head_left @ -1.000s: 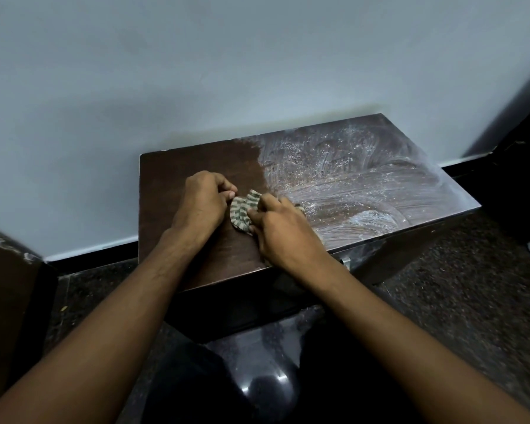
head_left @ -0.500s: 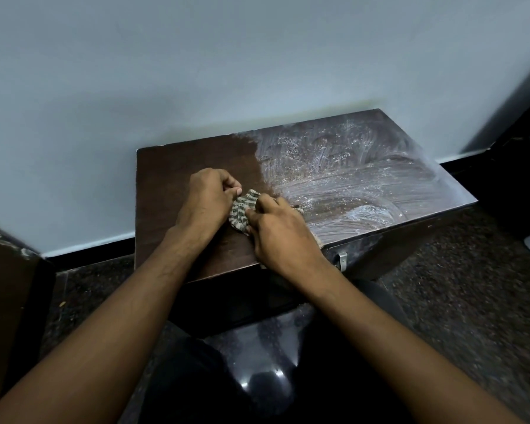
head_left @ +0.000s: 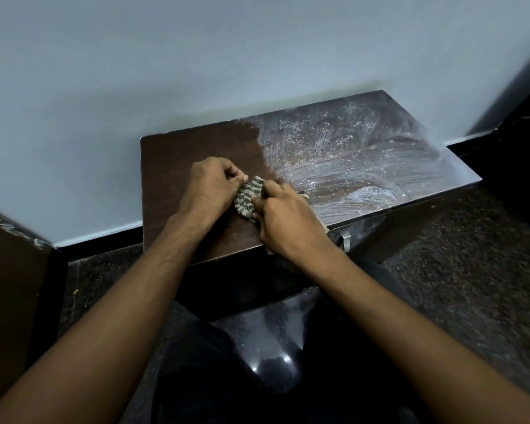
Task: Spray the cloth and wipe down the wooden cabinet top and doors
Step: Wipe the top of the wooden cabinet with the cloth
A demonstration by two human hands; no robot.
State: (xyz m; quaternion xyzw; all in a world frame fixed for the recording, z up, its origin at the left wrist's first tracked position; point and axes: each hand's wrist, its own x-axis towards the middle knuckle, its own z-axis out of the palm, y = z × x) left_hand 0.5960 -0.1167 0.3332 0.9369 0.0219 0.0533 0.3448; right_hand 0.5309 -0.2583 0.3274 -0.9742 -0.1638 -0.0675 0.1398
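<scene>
While both hands bunch the striped cloth [head_left: 248,199] between them near the middle of the cabinet top [head_left: 178,160], the wiping itself looks paused: this reads as regathering or refolding the rag between passes. The left hand [head_left: 210,185] has its fingers [head_left: 236,175] curled shut, pinching the cloth's left end; the right hand [head_left: 288,221] lies over the rest with its fingers clenched on the fabric, and a corner of cloth peeks out beyond its knuckles and again below the wrist at the cabinet's front edge.

From the middle to the right edge the top carries a whitish, streaky film [head_left: 349,166] in sweeping arcs, probably spray residue; the left part looks dark and matte. So the top seems only partly done, and the doors, mostly hidden below the front edge beside a small metal latch [head_left: 345,240], show no sign either way.

Next, I judge, the cloth needs a flat pad with a fresh face down, then overlapping strokes across the streaked right half out to its far right corner, before moving to the doors. No spray bottle is in view.
</scene>
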